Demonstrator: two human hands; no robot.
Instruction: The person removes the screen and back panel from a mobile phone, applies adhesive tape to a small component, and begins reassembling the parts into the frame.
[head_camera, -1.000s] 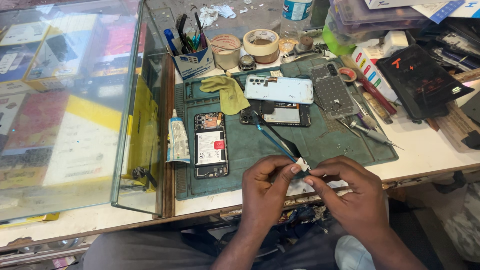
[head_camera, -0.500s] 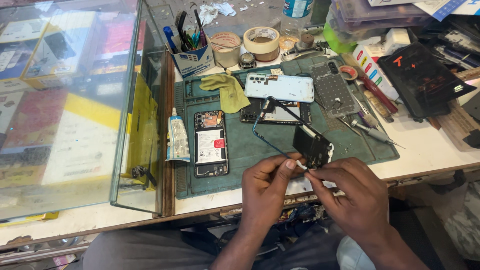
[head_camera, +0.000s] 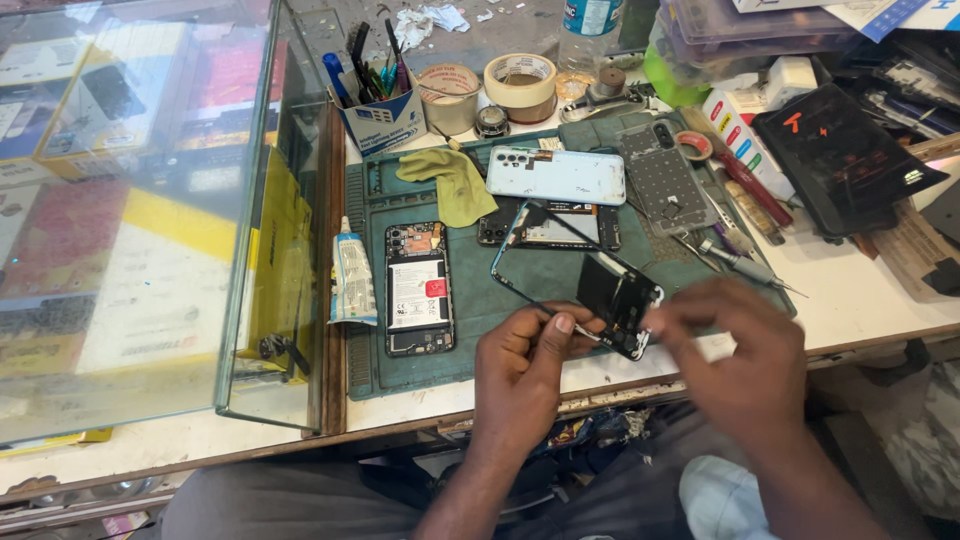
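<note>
A thin black rectangular phone frame (head_camera: 575, 275) is held tilted above the front edge of the green rubber work mat (head_camera: 470, 320), pinched at its near end by the closed fingers of the left hand (head_camera: 525, 370) and the right hand (head_camera: 745, 365). Bare mat is left beneath it, between the opened black phone (head_camera: 418, 290) to the left and the metal tweezers (head_camera: 745, 265) to the right.

Bright, even daylight; glare on the glass case (head_camera: 150, 200); moving hands slightly blurred.

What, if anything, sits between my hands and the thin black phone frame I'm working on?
Nothing visible does. The left hand pinches the near edge of the black phone frame, and the right hand touches its near right corner. The frame is tilted above the green mat, apart from the opened phone.
</note>
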